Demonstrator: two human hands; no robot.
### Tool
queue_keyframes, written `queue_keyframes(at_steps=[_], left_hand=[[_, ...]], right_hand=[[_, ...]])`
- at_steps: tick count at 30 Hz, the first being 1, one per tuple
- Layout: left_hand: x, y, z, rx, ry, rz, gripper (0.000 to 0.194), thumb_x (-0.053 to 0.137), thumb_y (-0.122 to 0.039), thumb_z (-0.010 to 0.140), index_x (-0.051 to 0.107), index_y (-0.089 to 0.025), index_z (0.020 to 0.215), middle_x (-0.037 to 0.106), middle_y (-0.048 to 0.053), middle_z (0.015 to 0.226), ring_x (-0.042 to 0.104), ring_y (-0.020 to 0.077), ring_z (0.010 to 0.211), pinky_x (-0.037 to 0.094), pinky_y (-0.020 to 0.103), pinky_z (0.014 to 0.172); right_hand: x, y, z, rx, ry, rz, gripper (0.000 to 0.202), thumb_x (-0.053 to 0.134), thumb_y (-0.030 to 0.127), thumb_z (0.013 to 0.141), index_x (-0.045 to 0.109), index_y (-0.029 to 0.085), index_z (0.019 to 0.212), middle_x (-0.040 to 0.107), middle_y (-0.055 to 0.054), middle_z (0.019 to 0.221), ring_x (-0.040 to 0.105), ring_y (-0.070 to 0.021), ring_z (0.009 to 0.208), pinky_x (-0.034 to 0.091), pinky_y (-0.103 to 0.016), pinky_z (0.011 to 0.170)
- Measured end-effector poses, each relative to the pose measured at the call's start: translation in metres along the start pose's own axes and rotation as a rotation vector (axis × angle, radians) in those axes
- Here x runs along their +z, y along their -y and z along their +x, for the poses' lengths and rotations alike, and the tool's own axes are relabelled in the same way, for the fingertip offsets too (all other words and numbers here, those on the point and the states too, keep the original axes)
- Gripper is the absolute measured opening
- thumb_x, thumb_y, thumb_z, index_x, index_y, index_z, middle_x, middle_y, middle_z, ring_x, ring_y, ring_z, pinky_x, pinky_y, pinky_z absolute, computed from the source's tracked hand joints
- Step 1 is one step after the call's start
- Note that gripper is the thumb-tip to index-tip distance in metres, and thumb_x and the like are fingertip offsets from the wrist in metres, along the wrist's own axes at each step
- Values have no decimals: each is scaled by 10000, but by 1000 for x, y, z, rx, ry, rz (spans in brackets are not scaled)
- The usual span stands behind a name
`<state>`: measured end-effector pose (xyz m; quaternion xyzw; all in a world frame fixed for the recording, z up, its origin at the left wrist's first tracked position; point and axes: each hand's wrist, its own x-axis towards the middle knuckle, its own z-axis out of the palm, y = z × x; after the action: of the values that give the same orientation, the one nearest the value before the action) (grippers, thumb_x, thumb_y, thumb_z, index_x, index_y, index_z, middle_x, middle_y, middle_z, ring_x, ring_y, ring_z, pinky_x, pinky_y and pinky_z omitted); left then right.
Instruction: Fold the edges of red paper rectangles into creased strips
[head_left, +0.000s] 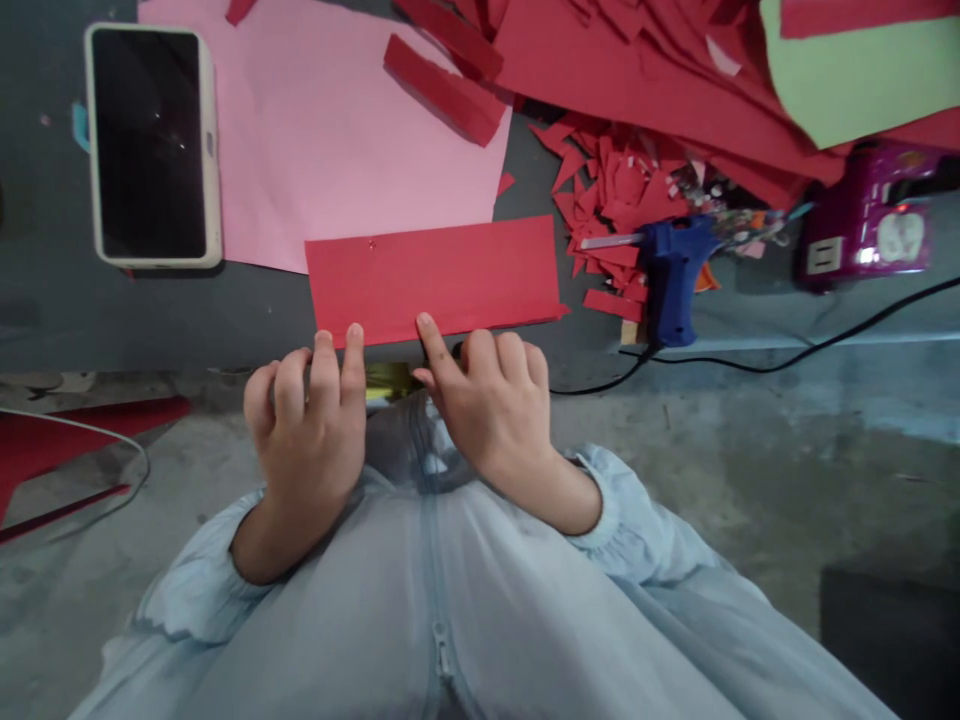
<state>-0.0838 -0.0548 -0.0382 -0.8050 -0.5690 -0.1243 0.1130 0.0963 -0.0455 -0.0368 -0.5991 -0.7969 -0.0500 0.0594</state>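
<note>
A folded red paper strip (435, 278) lies along the table's front edge, its upper edge over a pink sheet (300, 130). My left hand (311, 430) touches the strip's lower left edge with its index and middle fingertips; the fingers are apart and it holds nothing. With its index finger stretched out, my right hand (499, 410) presses on the lower edge near the middle of the strip. Its other fingers are bent at the table edge, and nothing shows in them.
A phone-like device (148, 145) lies at the left. Red scraps (619, 185), a blue glue gun (675, 280) with a black cord, and a purple box (862, 225) are at the right. Red sheets (637, 80) and a green sheet (870, 85) lie behind.
</note>
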Motion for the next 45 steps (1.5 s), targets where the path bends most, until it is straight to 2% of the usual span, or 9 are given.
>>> queue_keyframes(at_steps=[3,9,22,27,32,35,41,45], left_hand=[[0,2,0,39,14,30,584,552,-191,926,422,-251,1493,685,119,1245,596,276,1103,444,484,961],[3,4,-1,-5,25,-61,587,500,-198,949,380,-317,1511,668,114,1260,600,288,1093,440,552,957],[0,6,4,82,-20,63,662,574,-174,884,391,-279,1512,699,117,1211,625,300,1035,475,522,870],[-3,6,6,109,8,100,657,565,-149,876,405,-231,1507,704,142,1196,636,308,1019,486,521,856],[-7,4,6,53,72,-25,715,578,-148,876,340,-264,1540,649,164,1289,597,350,1156,445,577,933],[-8,-4,9,46,65,-37,700,565,-138,881,343,-225,1540,633,168,1317,577,345,1211,432,561,987],[5,-30,25,241,31,-112,596,543,-151,916,399,-90,1490,645,156,1330,559,277,1261,390,429,1120],[15,-38,36,343,7,-180,519,471,-135,949,416,-81,1462,659,145,1309,583,239,1254,416,384,1127]], right_hand=[[-1,-12,-8,22,7,-63,479,363,449,1025,540,250,1423,494,-41,791,327,-202,771,260,-353,714],[-1,-28,-14,80,13,-113,489,346,440,1028,535,236,1430,485,-48,790,325,-204,768,240,-356,700],[0,-47,-20,149,-40,-225,482,338,443,1026,583,237,1386,459,-41,755,308,-202,743,220,-354,688],[-2,-50,-21,151,-53,-250,471,354,439,1023,607,230,1360,454,-40,746,313,-203,733,221,-351,680],[-4,-54,-19,155,-9,-143,464,351,425,1023,600,229,1361,467,-47,786,329,-198,752,241,-348,686],[-5,-59,-16,128,-17,-80,433,380,415,1018,621,234,1329,485,-49,805,337,-195,767,261,-342,700],[-3,-75,-7,55,-84,-21,318,452,328,1002,686,252,1203,550,-57,823,383,-193,794,312,-348,724],[-3,-90,-4,-30,-65,84,279,476,226,975,696,270,1141,611,-72,939,448,-204,895,369,-356,768]])
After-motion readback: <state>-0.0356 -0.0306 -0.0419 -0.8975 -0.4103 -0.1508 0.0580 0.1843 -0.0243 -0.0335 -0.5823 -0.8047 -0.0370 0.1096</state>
